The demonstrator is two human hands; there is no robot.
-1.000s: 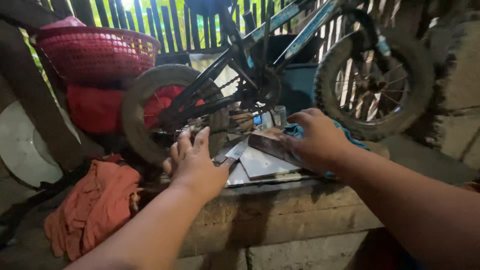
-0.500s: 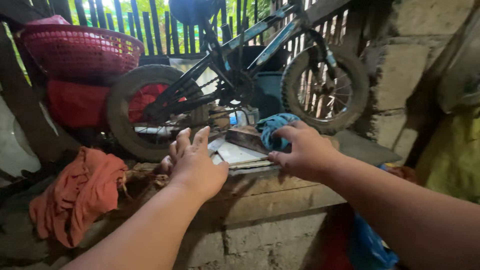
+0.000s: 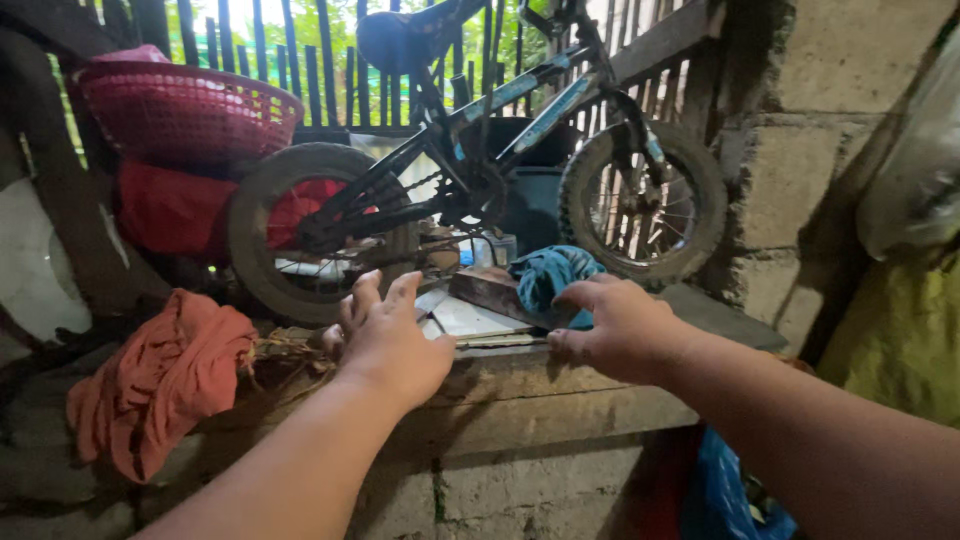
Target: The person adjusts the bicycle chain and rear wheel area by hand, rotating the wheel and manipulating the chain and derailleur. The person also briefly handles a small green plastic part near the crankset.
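Note:
My left hand [image 3: 392, 340] hovers with fingers spread over the front of a rough concrete ledge [image 3: 560, 400], just left of some flat pale sheets [image 3: 470, 320]. My right hand [image 3: 622, 328] is curled at the ledge's edge, fingertips close to a teal cloth [image 3: 548, 276] and a dark wooden block [image 3: 492, 292]. Neither hand visibly grips anything. A small black and blue bicycle [image 3: 480, 170] stands on the ledge behind the hands.
A red mesh basket [image 3: 185, 112] sits over a red container [image 3: 170, 212] at back left. An orange cloth [image 3: 160, 375] hangs over the ledge's left end. A block wall [image 3: 830, 130] rises at right, with a yellow bag [image 3: 900, 340] and a blue bag [image 3: 725, 495] below.
The view has swung right and down. My right hand has drawn back from the flat sheets toward the ledge's front edge; the left hand stays spread in about the same place.

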